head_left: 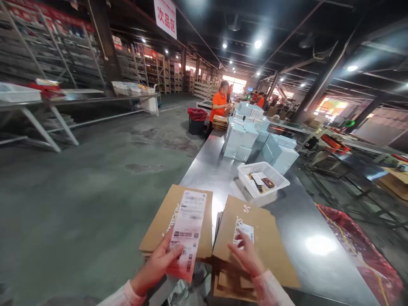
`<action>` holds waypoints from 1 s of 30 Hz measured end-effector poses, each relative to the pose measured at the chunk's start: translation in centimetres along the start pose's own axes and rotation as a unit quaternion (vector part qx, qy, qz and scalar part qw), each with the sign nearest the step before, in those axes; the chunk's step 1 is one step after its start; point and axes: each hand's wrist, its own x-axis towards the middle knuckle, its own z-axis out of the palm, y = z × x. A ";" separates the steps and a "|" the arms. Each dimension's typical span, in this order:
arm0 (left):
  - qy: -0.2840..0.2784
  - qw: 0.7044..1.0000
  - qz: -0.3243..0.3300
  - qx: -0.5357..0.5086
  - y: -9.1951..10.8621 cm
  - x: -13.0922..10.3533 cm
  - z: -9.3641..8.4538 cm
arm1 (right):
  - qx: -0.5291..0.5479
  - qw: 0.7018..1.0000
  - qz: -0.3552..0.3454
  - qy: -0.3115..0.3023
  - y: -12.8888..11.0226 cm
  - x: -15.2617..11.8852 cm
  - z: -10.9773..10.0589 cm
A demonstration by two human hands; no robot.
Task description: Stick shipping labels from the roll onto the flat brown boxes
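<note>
Evidently, my left hand (159,260) pinches the printed strip (190,214) face-up, readable to me | right hand (249,257) at small label (247,230), grip unclear | cardboard stacks (159,221) close for reach

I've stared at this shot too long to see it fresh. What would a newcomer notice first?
Probably the long white printed label in the left hand, above one brown cardboard pile, with the right hand at a smaller label on the other. Next, perhaps the pale blue boxes stacked farther up the metal table, and the person in bright orange beyond.
</note>
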 end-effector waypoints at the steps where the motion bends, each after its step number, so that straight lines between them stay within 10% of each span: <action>1: -0.033 0.999 -0.006 0.019 -0.4 -0.3 0.2 | 0.124 0.985 -0.027 -0.119 -1.8 -0.8 2.5; 6: -0.051 0.997 0.033 0.037 -0.5 0.0 0.1 | 0.314 0.921 -0.037 -0.229 -7.5 -4.0 10.4; 19: 0.282 0.957 0.058 0.014 -5.3 2.5 -0.6 | 0.133 0.947 -0.085 -0.281 -9.7 1.4 12.8; 30: 0.234 0.971 0.043 0.010 -5.6 2.9 -3.7 | 0.100 0.923 -0.106 -0.355 -9.6 4.0 15.7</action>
